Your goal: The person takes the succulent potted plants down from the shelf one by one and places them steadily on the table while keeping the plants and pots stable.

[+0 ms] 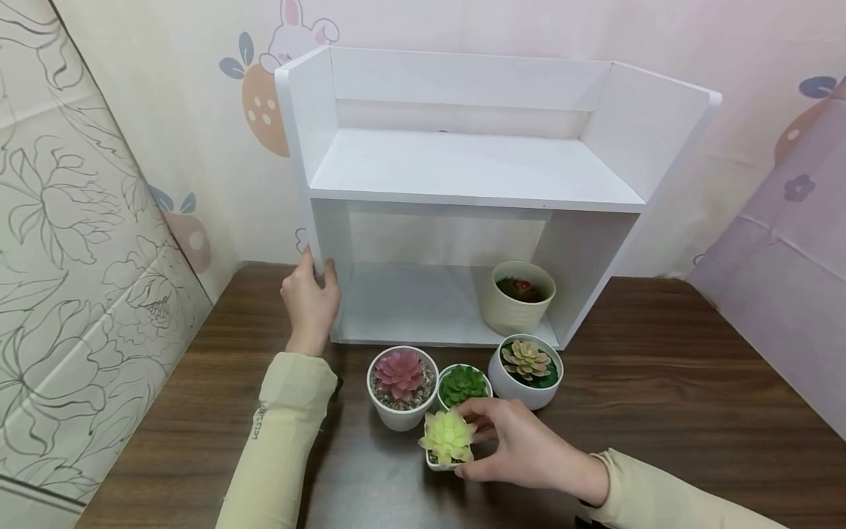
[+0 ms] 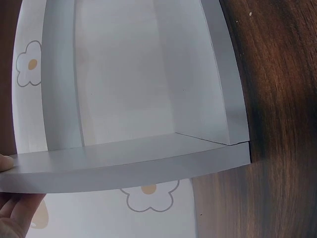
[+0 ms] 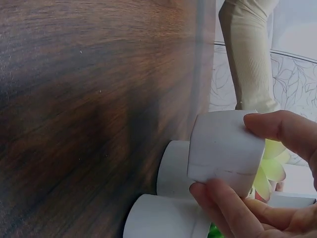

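My right hand (image 1: 522, 444) pinches a small white square pot with a yellow-green succulent (image 1: 448, 438) between thumb and fingers. In the right wrist view, the white pot (image 3: 225, 151) appears raised off the table, its base showing. Just beyond it stand a pink succulent in a round white pot (image 1: 400, 386), a smaller pot with a dark green succulent (image 1: 463, 385), and a white pot with a peach-tipped succulent (image 1: 526, 371). My left hand (image 1: 313, 303) grips the left side panel of a white two-tier shelf (image 1: 456, 198), thumb and fingers on either side of the edge.
A cream pot with a reddish succulent (image 1: 518, 303) sits on the shelf's lower level, at the right. The shelf stands at the back of the dark wooden table (image 1: 667, 382), before a patterned wall covering (image 1: 198, 147). A flower-line panel (image 1: 79, 242) borders the left side.
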Tool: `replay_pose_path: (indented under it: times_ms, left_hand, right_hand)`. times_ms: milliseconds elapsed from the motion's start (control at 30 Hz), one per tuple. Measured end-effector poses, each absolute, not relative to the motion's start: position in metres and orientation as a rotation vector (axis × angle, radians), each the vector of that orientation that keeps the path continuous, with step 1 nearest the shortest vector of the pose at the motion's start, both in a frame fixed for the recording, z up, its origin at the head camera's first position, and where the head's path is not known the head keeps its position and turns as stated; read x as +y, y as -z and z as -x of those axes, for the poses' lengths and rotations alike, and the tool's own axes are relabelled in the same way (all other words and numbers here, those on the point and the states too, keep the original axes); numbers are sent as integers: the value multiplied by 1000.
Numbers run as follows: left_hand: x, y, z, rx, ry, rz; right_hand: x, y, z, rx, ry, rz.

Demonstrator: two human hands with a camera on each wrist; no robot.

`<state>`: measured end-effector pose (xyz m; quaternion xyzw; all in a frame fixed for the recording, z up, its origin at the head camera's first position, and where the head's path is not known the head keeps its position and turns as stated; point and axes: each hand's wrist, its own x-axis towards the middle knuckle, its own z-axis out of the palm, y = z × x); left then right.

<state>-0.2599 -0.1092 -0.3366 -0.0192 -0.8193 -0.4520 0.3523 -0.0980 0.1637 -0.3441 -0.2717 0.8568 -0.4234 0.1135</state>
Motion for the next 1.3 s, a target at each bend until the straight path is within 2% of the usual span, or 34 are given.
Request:
replay_pose_path:
  times_ms: [1300]
  left_hand:
    - [-109, 335, 258, -2128, 1175, 35]
  right_hand:
    - [161, 369, 98, 2492, 1183, 744]
